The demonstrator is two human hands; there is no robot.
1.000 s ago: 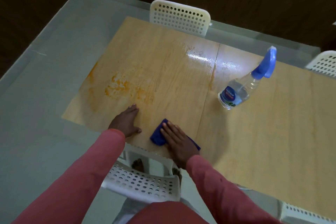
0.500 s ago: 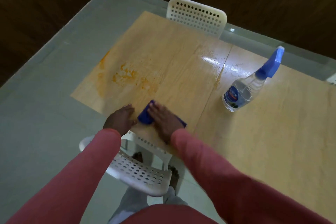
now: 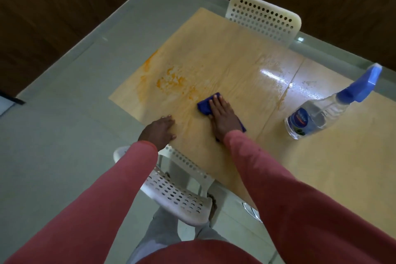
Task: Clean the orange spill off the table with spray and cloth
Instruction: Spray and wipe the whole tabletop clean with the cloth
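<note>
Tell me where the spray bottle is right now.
In the head view the spray bottle stands on the table at the right, untouched, beyond the right hand pressing the blue cloth.

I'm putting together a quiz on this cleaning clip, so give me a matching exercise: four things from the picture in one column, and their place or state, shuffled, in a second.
Things:
1. blue cloth
2. spray bottle
3. orange spill
4. left hand

Places or states:
A. stands untouched on the right part of the table
B. rests on the near table edge, holding nothing
C. pressed flat under the right hand
D. smeared near the table's left corner, beyond the cloth

Pairs: 1-C, 2-A, 3-D, 4-B
</note>
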